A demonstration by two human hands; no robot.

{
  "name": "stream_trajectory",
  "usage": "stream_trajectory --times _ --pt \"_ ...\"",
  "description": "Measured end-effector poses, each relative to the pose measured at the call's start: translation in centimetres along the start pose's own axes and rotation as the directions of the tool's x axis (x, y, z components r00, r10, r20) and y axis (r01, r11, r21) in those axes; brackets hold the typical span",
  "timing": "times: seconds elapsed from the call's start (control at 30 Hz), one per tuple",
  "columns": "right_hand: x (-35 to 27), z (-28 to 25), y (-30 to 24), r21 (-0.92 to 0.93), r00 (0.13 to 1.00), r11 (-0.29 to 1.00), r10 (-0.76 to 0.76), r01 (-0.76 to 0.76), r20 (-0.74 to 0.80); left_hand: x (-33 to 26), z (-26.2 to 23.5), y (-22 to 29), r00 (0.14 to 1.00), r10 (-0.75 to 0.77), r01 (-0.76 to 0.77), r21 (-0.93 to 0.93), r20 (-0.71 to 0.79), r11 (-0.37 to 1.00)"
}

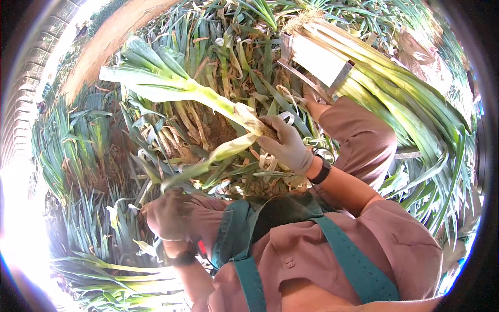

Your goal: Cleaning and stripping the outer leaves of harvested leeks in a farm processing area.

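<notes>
Leek (pixel 213 99) lies clamped in the right hand (pixel 289 147), whose gloved fingers and thumb close around the stalk by its root end; from that grip the stalk slants up and to the left, ending in a fan of leaves. One loose leaf (pixel 231 147) splays from the grip down toward the left hand (pixel 174 216). That hand is too blurred to tell whether its fingers are pinched on the leaf's tip or apart from it.

If the left hand is pulling, the leaf could tear short, since it looks thin along its length. The stalk could also twist in the right hand, as smooth skin under a loose glove may slip. With the weight of the fan so far out from the grip, the top could dip into the heap (pixel 156 117) beyond it and snag.

The stalk is a pale, glossy cylinder, browned and ragged close to the grip; the fan is stiff, flat and folded. The glove is matte, pale knit. Dry, curled, papery scraps lie around and below the grip. Up and right of it, a metal stand (pixel 345 73) with hard, straight edges bears a bundle (pixel 400 99) of long, ribbed leeks with hairy roots.
</notes>
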State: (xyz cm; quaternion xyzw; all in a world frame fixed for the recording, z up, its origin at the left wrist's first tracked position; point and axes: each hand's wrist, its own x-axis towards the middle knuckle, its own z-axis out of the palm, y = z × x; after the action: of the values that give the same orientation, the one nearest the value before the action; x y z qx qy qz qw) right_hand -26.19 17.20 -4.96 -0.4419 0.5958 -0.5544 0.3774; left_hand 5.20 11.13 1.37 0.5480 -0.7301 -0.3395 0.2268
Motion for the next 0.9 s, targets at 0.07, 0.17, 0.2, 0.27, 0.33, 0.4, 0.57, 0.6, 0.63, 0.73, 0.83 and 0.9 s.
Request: stream_trajectory --times 0.07,0.17,0.2,0.27,0.33,0.4,0.57,0.6,0.63,0.73,0.83,0.9 --pt "-0.6 0.5 0.9 -0.036 0.996 0.996 -0.082 0.082 -0.017 2.4 -0.8 0.8 0.973 -0.220 0.163 -0.466 -0.070 0.869" --pt "-2.9 1.8 0.2 0.057 0.998 0.998 -0.018 0.015 0.060 9.1 1.6 -0.2 0.987 -0.155 0.062 -0.773 -0.047 0.631" --pt "-3.9 2.5 0.3 0.025 0.993 0.998 -0.054 0.052 0.108 11.8 2.7 -2.2 0.997 -0.046 -0.021 -0.835 -0.056 0.550" --pt "-5.4 3.1 0.9 -0.026 0.960 0.993 -0.104 0.114 0.259 13.5 3.9 -3.4 0.990 0.005 -0.128 -0.874 -0.143 0.469" --pt "-4.2 2.1 -0.2 -0.311 0.957 0.919 -0.175 0.243 0.231 12.7 5.5 0.2 0.993 -0.014 -0.095 -0.858 -0.119 0.505" --pt "-1.7 2.2 -1.9 -0.433 0.964 0.862 -0.215 0.263 0.157 12.0 6.7 1.5 0.996 0.001 -0.074 -0.829 -0.088 0.554" --pt "6.0 5.3 -3.9 -0.339 0.923 0.878 -0.236 0.336 0.303 11.4 7.3 3.9 0.991 0.075 -0.135 -0.746 -0.114 0.652" --pt "6.5 5.7 -4.1 -0.372 0.924 0.874 -0.190 0.314 0.332 11.4 7.2 3.9 0.987 0.089 -0.157 -0.754 -0.131 0.638" --pt "6.4 5.7 -4.4 -0.393 0.927 0.873 -0.150 0.288 0.345 11.4 7.3 3.7 0.985 0.098 -0.172 -0.773 -0.143 0.611" --pt "5.1 4.6 -4.7 -0.435 0.931 0.877 -0.035 0.203 0.364 11.1 7.4 2.6 0.997 0.009 -0.064 -0.766 -0.076 0.640" --pt "2.8 2.1 -2.8 -0.341 0.938 0.916 -0.095 0.213 0.333 11.7 8.0 0.9 0.999 -0.013 -0.027 -0.745 -0.048 0.666" --pt "0.6 -1.2 -2.9 -0.474 0.940 0.858 -0.029 0.199 0.341 11.5 7.9 0.7 0.999 -0.034 -0.011 -0.763 -0.043 0.646"
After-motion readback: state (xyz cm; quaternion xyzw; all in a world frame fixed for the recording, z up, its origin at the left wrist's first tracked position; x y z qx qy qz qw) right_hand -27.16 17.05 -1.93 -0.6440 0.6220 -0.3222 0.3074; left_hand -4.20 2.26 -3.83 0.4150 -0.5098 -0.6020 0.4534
